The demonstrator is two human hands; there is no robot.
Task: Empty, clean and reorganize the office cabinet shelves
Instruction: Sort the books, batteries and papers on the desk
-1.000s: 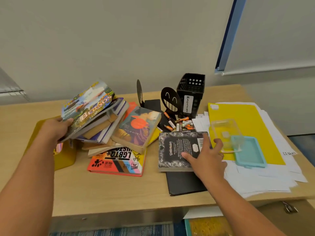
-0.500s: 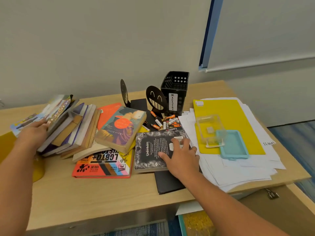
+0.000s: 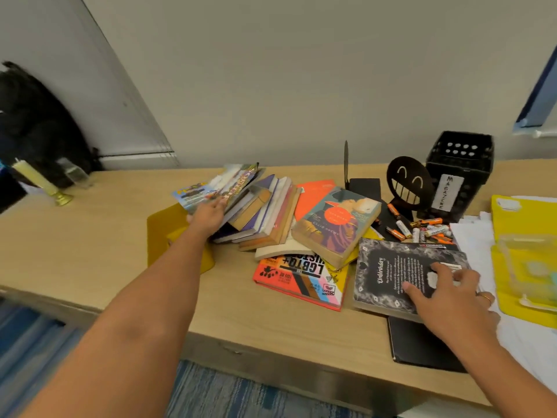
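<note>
A slanting stack of books [image 3: 265,212] topped by a colourful magazine [image 3: 223,184] lies on the wooden desk [image 3: 99,236]. My left hand [image 3: 208,217] grips the stack's left side, fingers tucked under the magazine. My right hand [image 3: 452,294] rests with spread fingers on a black "Unbirthday" book [image 3: 388,276], which lies on a black notebook [image 3: 422,348]. A teal and orange novel [image 3: 334,224] leans on the pile. Under it lies a red LGBTQ+ book [image 3: 298,279].
A smiley bookend [image 3: 408,182], a black basket labelled "magazine" [image 3: 459,173] and loose batteries [image 3: 422,229] sit at the back right. Papers [image 3: 473,236], a yellow folder [image 3: 524,218] and a clear box [image 3: 524,260] lie far right. A candle [image 3: 39,184] and black bag [image 3: 30,125] stand far left.
The view has swung left. My left hand has tipped the book stack lower and stays on it. My right hand has kept its place on the black book.
</note>
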